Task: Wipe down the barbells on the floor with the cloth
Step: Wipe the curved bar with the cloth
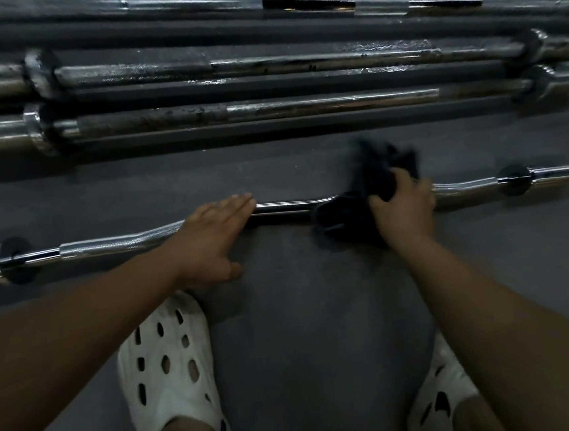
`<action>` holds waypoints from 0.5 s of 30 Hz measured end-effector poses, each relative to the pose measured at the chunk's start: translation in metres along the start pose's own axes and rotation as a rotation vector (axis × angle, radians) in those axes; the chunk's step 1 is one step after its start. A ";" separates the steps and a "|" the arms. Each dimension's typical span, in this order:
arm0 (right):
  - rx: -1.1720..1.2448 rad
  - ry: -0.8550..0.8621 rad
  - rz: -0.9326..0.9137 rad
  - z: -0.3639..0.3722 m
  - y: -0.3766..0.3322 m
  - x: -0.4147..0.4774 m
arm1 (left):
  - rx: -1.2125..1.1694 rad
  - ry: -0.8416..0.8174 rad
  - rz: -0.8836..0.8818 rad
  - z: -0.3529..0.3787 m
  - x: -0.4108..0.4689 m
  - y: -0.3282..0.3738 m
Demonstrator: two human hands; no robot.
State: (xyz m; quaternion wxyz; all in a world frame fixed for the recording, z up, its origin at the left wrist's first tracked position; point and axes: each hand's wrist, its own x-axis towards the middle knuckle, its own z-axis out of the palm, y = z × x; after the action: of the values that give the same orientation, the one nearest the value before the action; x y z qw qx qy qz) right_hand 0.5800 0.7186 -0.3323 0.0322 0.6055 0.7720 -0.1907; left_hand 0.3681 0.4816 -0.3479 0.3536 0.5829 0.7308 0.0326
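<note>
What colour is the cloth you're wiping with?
Black; the cloth shows best in the head view, gripped by the right hand.

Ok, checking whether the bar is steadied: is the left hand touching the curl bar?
Touching. The head view shows the left hand lying flat across the curl bar, the shaft vanishing under its palm.

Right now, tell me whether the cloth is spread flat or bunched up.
Bunched up. The right hand grips the black cloth in a wad against the curved bar, folds draping over it; its upper end is blurred.
</note>
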 end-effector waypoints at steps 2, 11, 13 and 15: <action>-0.033 0.021 0.041 0.014 -0.014 -0.024 | 0.018 0.006 0.002 0.000 0.000 0.001; 0.024 -0.062 -0.304 0.012 -0.009 -0.011 | -0.024 -0.006 0.009 0.000 0.001 -0.002; 0.094 0.073 0.031 0.012 0.010 -0.011 | -0.021 0.008 0.016 0.002 0.001 -0.003; 0.084 0.050 0.026 0.021 -0.003 -0.030 | -0.008 0.012 0.015 0.001 0.001 -0.001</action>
State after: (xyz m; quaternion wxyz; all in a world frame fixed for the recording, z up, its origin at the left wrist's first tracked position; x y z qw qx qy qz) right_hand 0.5812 0.6835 -0.3421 -0.0102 0.6209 0.7560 -0.2072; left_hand 0.3679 0.4817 -0.3495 0.3514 0.5868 0.7284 0.0414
